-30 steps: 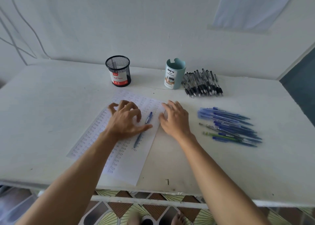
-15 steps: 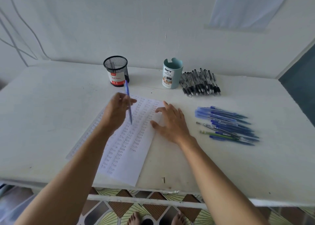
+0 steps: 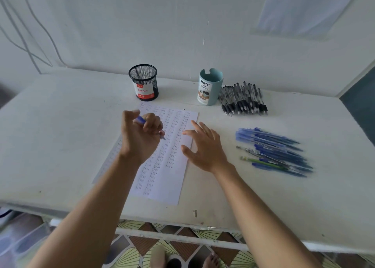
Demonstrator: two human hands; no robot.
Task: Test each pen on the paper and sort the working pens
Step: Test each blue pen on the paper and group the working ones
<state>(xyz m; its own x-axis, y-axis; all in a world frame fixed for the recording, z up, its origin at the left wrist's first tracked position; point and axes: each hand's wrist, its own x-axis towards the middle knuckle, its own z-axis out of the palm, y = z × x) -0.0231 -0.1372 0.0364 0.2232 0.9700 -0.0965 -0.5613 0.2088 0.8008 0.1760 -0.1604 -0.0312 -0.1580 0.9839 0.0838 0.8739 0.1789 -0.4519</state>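
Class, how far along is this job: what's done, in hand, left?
Done: many test scribbles fill the paper. In hand: the left hand grips a blue pen over it; the right hand is open alongside. Left: the blue pile and black pile wait on the table, maybe untested.

You are looking at a white rectangular paper sheet (image 3: 166, 186) carrying columns of small blue handwriting. The slim plastic pen (image 3: 140, 120) you are holding is showing blue. The round wire-mesh cup (image 3: 143, 79) is showing black with a red-and-white label, the cylindrical plastic organiser (image 3: 213, 85) pale teal, the tiled floor (image 3: 140, 245) yellow-green fans between brown diamonds.
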